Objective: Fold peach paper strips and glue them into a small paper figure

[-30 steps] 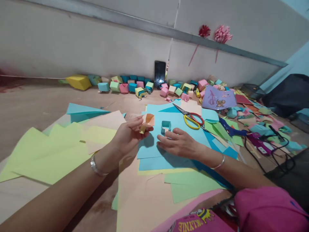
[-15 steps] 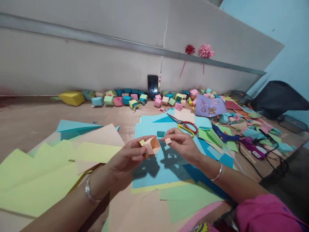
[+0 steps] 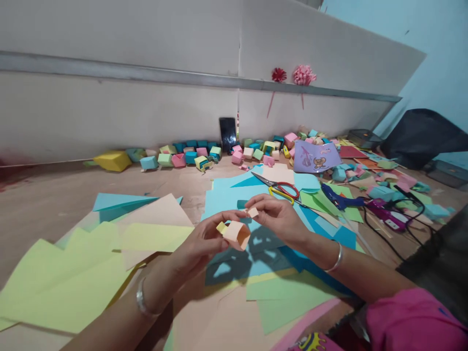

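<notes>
Your left hand (image 3: 199,241) has the peach box (image 3: 233,232) pinched between thumb and fingers, its open end facing about 4 o'clock and a yellow tab (image 3: 221,227) at its 10 o'clock side. The box is held up over the blue paper (image 3: 218,200). Your right hand (image 3: 278,217) pinches a small peach bit (image 3: 253,212) by the fingertips, between 1 and 2 o'clock from the box; whether your left forefinger touches it too, I cannot tell.

The step in hand looks like bringing these 2 pieces together. The next move would call for a light pinch, so neither folds flat, and for turning the box to present the side you want.

From the box, the scissors (image 3: 273,185) lie between 1 and 2 o'clock. At 2 o'clock, the purple card (image 3: 317,157) bears a cartoon mouse, but no words I can read. Between 4 and 5, the pink cloth (image 3: 316,342) shows a yellow print, no legible lettering. The phone (image 3: 228,134) at 12 shows no readable brand.
</notes>
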Available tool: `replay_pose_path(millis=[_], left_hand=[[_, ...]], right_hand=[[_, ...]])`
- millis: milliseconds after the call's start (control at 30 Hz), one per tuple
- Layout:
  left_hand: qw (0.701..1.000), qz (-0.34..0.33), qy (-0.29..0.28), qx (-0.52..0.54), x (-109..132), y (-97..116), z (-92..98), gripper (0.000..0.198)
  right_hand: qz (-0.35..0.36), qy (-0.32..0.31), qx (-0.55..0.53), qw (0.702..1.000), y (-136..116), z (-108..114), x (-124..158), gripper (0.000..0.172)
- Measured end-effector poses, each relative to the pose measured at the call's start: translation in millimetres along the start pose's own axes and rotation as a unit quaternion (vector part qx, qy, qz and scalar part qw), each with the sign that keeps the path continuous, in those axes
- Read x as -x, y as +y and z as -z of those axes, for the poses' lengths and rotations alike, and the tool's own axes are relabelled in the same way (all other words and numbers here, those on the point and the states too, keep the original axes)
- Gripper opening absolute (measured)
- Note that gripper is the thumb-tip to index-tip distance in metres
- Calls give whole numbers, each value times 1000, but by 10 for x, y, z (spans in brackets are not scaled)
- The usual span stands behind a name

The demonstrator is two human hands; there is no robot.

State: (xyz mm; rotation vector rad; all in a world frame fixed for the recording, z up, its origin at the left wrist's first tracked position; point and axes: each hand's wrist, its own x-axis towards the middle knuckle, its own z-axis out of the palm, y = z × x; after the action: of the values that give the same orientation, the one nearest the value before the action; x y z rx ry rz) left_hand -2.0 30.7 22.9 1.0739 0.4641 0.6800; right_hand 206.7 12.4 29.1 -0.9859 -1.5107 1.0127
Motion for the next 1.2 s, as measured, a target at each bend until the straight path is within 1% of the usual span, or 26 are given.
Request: replay_pose_path(millis=[100,167,233,267,300,333,367,433,467,533,567,633,700,767,867,900,967,1033,1067,1100,1133,1200], left_hand=[[998,-22,7,-53,2,54,-59,32],[996,-29,36,-75,7,83,-84,31],[995,-19,78,-63,16,104,-94,33],[995,-5,93,-36,19,111,-94,35],[994,24,102,-5,20,116,-93,38],[992,67,103,23,18,118,-93,40],[988,92,117,45,13,117,-98,42],[971,142,173,77,-2,104,-124,39],[963,172,191,75,-10,92,-144,38],[959,200,198,35,-26,54,-187,37],[961,199,190,-3,-33,29,-205,36],[964,170,179,-95,-41,-27,-227,34],[958,134,182,-176,-43,-85,-227,35],[949,101,187,-231,-41,-140,-215,37],[940,60,190,-277,-37,-205,-188,38],[934,49,200,-291,-38,-217,-178,38],[909,26,253,-331,-48,-214,-160,41],[887,7,297,-352,-71,-179,-152,51],[892,7,298,-341,-89,-155,-152,58],[907,15,281,-315,-110,-133,-155,64],[926,30,252,-280,-133,-117,-160,67],[948,45,221,-223,-176,-112,-168,61]], right_hand=[[-14,10,-13,1000,22,9,-20,10],[-29,18,-30,999,16,11,-34,10],[-43,32,-54,997,12,12,-57,11],[-49,42,-66,996,15,13,-71,12],[-54,50,-73,995,24,15,-87,13],[-58,54,-80,994,37,16,-102,13],[-62,56,-92,992,54,17,-116,13],[-73,51,-128,988,89,15,-136,13],[-83,45,-152,984,105,13,-142,14],[-106,31,-190,976,129,8,-145,16],[-115,28,-197,973,138,6,-144,18],[-119,33,-192,974,159,1,-142,20],[-110,40,-181,977,193,-7,-141,19],[-102,32,-184,977,243,-17,-142,18],[-94,6,-197,976,322,-28,-140,18],[-89,-5,-196,976,342,-27,-138,17],[-68,-27,-184,980,366,-19,-129,15],[-37,-46,-149,987,371,-12,-120,13],[-17,-51,-123,991,367,-12,-118,11],[3,-55,-89,995,359,-14,-118,11],[23,-56,-48,997,345,-18,-121,10],[62,-64,50,995,288,-14,-129,8]])
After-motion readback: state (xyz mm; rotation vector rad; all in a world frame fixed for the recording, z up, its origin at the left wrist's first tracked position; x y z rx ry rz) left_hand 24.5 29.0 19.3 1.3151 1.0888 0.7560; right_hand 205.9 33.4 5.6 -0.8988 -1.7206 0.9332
